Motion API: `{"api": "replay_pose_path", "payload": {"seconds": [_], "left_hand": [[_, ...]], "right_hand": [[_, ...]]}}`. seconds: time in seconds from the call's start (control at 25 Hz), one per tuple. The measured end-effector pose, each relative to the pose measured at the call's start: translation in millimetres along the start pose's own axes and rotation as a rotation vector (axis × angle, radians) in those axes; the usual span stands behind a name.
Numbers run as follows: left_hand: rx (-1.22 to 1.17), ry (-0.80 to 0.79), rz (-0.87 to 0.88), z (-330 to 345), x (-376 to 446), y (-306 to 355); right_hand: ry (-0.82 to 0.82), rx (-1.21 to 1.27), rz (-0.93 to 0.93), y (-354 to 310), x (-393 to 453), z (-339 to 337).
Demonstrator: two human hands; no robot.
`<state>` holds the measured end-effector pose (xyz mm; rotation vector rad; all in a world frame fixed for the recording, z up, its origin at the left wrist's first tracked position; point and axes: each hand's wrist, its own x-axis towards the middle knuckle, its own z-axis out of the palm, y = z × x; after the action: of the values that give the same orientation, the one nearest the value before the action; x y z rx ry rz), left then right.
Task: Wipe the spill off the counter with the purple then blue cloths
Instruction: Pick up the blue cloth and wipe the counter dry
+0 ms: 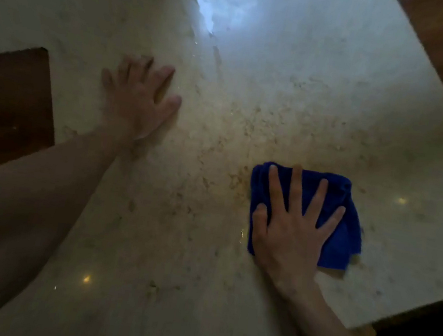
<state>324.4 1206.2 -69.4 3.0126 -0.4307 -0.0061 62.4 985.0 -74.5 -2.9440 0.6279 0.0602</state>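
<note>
Bare forearms are reaching in from the bottom edge, and the right hand (287, 233) is lying flat with fingers spread on the folded blue microfibre cloth (345, 221), pressing it onto the speckled beige stone counter (322, 102) rather than gripping it. That blue cloth is sitting near the counter's right edge, with its square shape roughly aligned with the fingers, which are pointing away from the person. Left of the cloth and further out, the left hand (139, 100) is resting open and palm-down on bare stone, holding nothing, its outline blurred. No purple cloth is showing anywhere, so the blue-cloth pass appears to be the step in hand.

What the coming stroke seems to be turning on is direction: the wet, glinting streak of spill (206, 13) is lying up and to the left of the cloth, well apart from it, running away from the person toward the far edge under a bright reflection. The empty left hand is nearer to that streak's lower end, while the right hand, the one on the cloth, would probably need to be sweeping diagonally forward and leftward to reach it
</note>
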Motion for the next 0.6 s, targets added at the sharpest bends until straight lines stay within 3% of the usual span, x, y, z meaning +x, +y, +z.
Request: {"api": "replay_pose_path", "payload": {"seconds": [0.16,0.48,0.6], "left_hand": [[-0.047,-0.013,-0.012,1,-1,4],[0.008,0.045,0.005,0,0,2],[0.0,0.061,0.015,2,-3,1]], "right_hand": [[0.042,-0.011,0.033,-46,118,0],[-0.038,0.025,0.038,-144,423,-18],[-0.06,0.039,0.007,-184,498,-22]]}}
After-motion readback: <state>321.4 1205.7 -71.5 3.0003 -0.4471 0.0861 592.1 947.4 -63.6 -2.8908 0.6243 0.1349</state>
